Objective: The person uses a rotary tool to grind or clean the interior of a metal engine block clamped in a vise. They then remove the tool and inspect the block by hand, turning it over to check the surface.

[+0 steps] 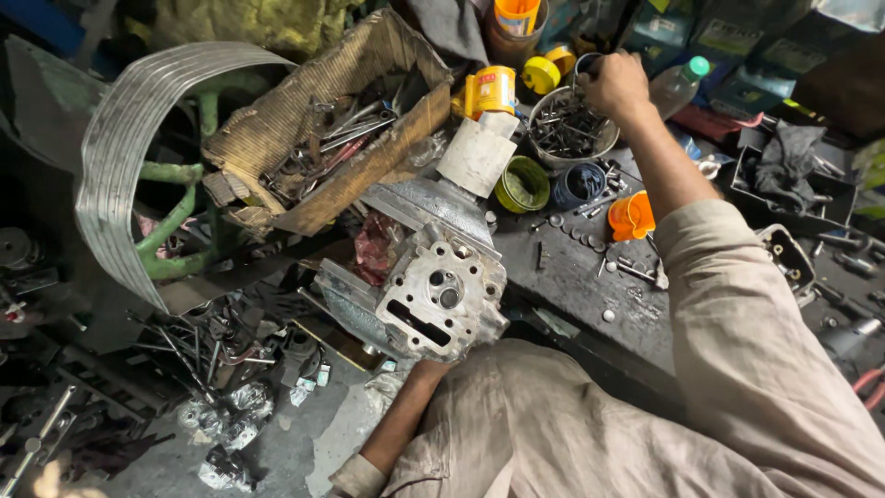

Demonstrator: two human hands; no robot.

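Note:
A grey metal engine cylinder head [433, 295] with bolt holes rests tilted at the bench's front edge, close to my chest. My left hand [427, 373] reaches up under its lower edge and holds it; the fingers are hidden behind the casting. My right hand [616, 85] is stretched out to the far side, fingers curled into a fist over the rim of a metal bowl of screws and bolts [564, 129]. Whether anything is inside that fist is hidden.
A torn cardboard box of tools [332, 138] lies at the left rear beside a ribbed grey belt [120, 157]. Yellow tins [490, 90], a green cap [522, 184], a blue cup [579, 184] and an orange cup [631, 217] ring the bowl. Loose washers dot the dark bench [590, 277].

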